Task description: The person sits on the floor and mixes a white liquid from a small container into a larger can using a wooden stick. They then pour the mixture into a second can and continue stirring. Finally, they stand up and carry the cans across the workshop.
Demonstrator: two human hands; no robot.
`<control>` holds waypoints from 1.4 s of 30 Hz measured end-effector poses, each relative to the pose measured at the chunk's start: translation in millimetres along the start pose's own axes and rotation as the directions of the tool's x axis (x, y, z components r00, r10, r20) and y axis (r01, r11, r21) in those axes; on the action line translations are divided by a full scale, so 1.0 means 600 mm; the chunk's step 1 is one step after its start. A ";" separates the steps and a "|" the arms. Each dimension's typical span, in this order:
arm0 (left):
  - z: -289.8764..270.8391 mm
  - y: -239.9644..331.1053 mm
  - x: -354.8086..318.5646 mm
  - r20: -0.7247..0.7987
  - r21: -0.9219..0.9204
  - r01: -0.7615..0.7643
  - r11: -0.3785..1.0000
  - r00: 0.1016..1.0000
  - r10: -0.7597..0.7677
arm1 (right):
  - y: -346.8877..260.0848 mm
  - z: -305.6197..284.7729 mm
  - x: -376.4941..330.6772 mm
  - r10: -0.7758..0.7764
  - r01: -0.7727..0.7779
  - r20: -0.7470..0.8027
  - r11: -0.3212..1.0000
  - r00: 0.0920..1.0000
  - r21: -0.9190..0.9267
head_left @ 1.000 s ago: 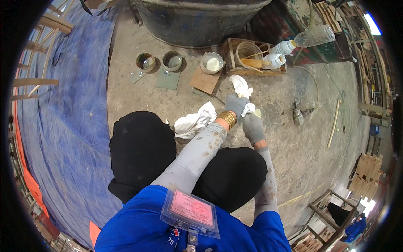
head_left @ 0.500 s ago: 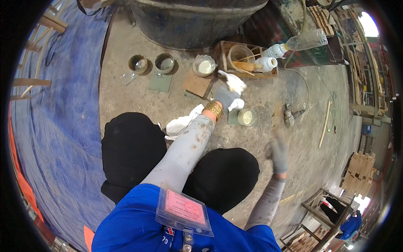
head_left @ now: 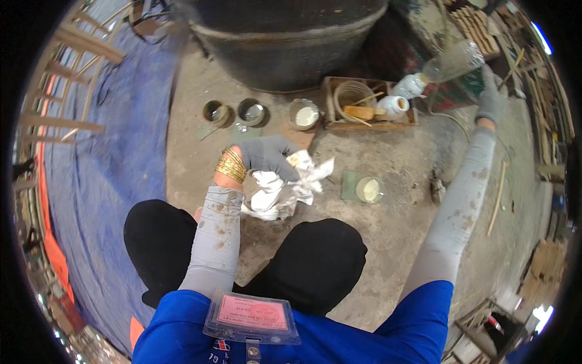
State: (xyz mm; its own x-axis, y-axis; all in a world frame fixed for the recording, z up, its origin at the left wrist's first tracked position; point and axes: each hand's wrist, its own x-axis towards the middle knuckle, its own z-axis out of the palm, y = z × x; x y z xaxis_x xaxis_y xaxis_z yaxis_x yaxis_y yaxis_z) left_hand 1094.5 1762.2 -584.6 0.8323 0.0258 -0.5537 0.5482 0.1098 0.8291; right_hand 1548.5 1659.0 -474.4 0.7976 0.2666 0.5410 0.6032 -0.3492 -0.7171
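My left hand (head_left: 267, 156), in a grey glove, grips a crumpled white rag (head_left: 312, 176) above the floor between my knees. More white cloth (head_left: 267, 197) lies bunched beneath that hand. Reaching far to the right, my gloved right hand (head_left: 490, 100) is beside a clear plastic bottle (head_left: 456, 62); its fingers appear closed on a thin yellowish stick (head_left: 514, 68), though blur softens the detail. A clear cup of whitish liquid (head_left: 369, 190) stands at the edge of a green square piece (head_left: 350, 184). Another cup with whitish contents (head_left: 305, 114) is beyond my left hand.
Two dark-looking cups (head_left: 216, 113) (head_left: 251, 112) stand at the left. A wooden crate (head_left: 370, 126) holds a tub, a brush-like tool and white bottles. A large dark vat (head_left: 285, 48) rises behind. Blue sheeting (head_left: 121, 151) covers the left floor; a metal tool (head_left: 437, 188) lies right.
My left hand, with the rag, has come back toward me and left. My right hand has swung from near my right knee out to the far right. The view has shifted.
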 end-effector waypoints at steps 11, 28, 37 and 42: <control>0.008 -0.154 0.025 -0.489 0.416 0.500 0.759 0.827 -0.277 | -0.009 0.070 0.076 -0.048 0.119 0.258 0.956 0.965 -0.267; 0.024 -0.210 0.154 -0.651 -0.592 -0.349 0.726 0.739 -0.175 | 0.350 -0.345 -0.217 0.577 -0.517 0.159 0.535 0.802 0.668; 0.021 -0.208 0.118 -0.605 -0.676 -0.522 0.520 0.796 0.014 | 0.281 -0.331 -0.491 0.805 -0.602 0.214 0.210 0.554 0.771; 0.033 -0.170 0.115 -0.553 -0.728 -0.564 0.391 0.819 0.151 | 0.238 -0.328 -0.516 0.821 -0.607 0.365 -0.029 0.439 0.794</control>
State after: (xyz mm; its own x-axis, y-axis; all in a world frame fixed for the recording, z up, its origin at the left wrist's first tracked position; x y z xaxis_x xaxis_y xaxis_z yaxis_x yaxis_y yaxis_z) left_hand 1097.7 1733.4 -705.9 0.7194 0.5873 -0.3709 -0.3143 0.7513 0.5803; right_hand 1388.0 1349.9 -657.8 0.8443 0.1583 -0.5120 -0.5034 0.5620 -0.6563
